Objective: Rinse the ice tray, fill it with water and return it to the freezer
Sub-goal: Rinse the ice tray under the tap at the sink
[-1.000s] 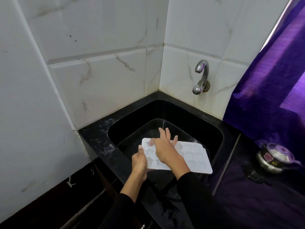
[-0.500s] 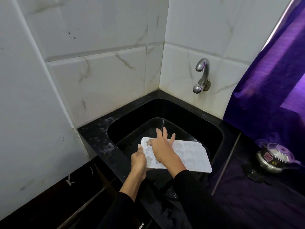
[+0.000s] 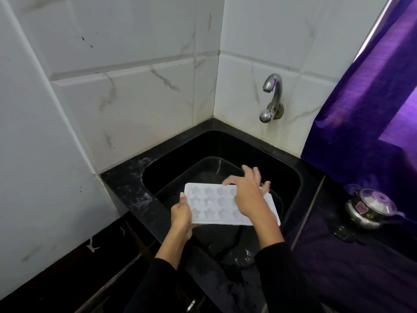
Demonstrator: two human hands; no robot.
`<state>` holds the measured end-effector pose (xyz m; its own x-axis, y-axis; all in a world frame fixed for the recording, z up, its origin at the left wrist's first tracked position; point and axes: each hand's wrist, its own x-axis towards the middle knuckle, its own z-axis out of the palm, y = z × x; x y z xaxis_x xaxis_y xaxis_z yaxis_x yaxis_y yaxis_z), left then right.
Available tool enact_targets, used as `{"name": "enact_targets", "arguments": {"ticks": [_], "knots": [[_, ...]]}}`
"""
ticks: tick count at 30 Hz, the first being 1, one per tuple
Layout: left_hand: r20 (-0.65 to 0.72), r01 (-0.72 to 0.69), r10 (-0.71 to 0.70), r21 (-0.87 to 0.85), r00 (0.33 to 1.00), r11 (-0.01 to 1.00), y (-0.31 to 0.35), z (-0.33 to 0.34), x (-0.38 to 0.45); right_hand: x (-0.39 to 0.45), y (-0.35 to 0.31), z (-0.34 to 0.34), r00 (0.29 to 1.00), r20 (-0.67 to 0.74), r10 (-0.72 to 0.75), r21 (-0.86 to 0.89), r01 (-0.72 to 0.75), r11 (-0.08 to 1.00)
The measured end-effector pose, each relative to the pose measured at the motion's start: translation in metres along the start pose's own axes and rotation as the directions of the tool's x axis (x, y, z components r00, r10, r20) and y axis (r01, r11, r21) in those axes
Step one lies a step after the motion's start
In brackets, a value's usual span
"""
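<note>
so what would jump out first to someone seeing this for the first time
The white ice tray with star-shaped moulds, bright against the black sink; the left hand grips its near-left end while the right hand spreads over its top. Next, the purple curtain at right, and the steel tap on the tiled wall.

White matt plastic star-mould ice tray (image 3: 209,205), glossy black stone sink (image 3: 291,177), shiny curved metal tap (image 3: 272,96) upper right, glossy marbled white wall tiles (image 3: 135,109)
</note>
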<state>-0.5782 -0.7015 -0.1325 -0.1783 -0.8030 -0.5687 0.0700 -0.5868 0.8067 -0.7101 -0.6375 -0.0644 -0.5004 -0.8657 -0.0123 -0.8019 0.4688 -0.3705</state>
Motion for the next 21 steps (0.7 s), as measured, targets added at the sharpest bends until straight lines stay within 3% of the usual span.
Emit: {"name": "enact_targets", "arguments": {"ticks": [4,8,14,21], "knots": [[-0.012,0.009,-0.01,-0.013,1.0,1.0,0.003,-0.005,0.004,-0.011,0.042,-0.01,0.98,-0.074,0.186,-0.002,-0.186,0.982],[-0.016,0.011,-0.012,-0.028,1.0,1.0,0.006,-0.007,0.005,-0.021,0.063,-0.002,0.955,-0.048,0.294,-0.011,-0.295,0.956],[0.007,0.011,-0.011,-0.036,1.0,0.999,0.006,-0.008,0.003,-0.023,0.062,0.01,0.953,0.029,0.302,-0.044,-0.301,0.953],[0.005,0.009,-0.009,-0.036,1.0,0.999,0.008,-0.01,0.001,-0.023,0.064,0.01,0.953,0.024,0.303,-0.065,-0.301,0.952]]}}
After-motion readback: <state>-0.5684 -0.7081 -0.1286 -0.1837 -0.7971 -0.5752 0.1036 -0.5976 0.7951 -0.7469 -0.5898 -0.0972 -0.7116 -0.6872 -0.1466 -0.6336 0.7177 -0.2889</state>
